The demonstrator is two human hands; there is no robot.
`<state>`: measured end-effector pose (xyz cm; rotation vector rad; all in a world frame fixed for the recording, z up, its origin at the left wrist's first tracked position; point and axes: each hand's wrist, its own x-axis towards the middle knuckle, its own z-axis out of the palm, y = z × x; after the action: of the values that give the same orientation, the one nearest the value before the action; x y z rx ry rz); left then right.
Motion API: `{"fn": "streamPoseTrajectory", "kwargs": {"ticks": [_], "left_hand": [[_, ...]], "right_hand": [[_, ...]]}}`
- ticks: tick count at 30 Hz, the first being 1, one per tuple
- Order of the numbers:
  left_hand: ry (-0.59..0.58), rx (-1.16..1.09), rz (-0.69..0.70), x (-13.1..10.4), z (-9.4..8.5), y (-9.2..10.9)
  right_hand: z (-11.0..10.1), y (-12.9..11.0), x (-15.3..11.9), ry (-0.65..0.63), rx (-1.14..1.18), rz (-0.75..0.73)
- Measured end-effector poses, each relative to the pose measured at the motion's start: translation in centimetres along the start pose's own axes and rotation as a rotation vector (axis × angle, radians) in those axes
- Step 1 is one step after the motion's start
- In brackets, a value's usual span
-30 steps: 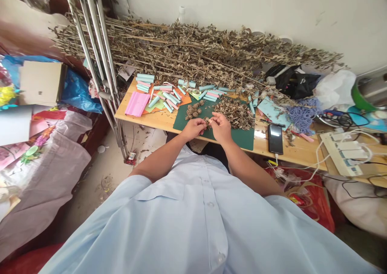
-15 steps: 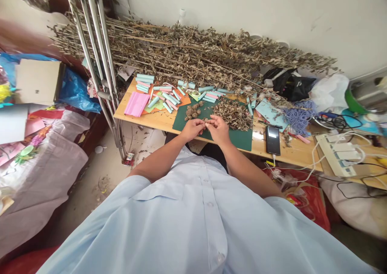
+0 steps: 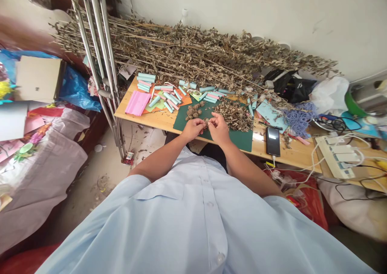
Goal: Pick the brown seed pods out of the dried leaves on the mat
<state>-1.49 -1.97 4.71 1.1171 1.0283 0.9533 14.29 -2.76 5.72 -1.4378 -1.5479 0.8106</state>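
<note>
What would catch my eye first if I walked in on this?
Probably the long heap of dried, leafy stalks stretching along the wall behind the work table. Next, the shiny metal crutches standing at the table's left end. Then the small pastel paper rolls scattered behind the green mat, where two hands meet.

A pale blue, short-sleeved shirt (image 3: 193,225) with buttons and a chest pocket.
</note>
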Motion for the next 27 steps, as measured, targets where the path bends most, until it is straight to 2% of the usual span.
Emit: {"fn": "streamPoseTrajectory", "kwargs": {"ticks": [9,14,19,27], "left_hand": [[0.038,-0.115,-0.056,0.0,0.2,-0.1],[0.028,-0.136,-0.061,0.1,0.1,-0.3],[0.035,-0.137,-0.045,0.1,0.1,-0.5],[0.026,-0.083,-0.05,0.0,0.0,-0.2]], "right_hand": [[-0.6,0.8,1.5,0.13,-0.067,0.005],[-0.7,0.5,1.4,0.086,-0.177,-0.017],[-0.8,1.1,1.4,0.025,-0.182,-0.048],[-0.9,1.9,1.6,0.042,-0.146,0.001]]}}
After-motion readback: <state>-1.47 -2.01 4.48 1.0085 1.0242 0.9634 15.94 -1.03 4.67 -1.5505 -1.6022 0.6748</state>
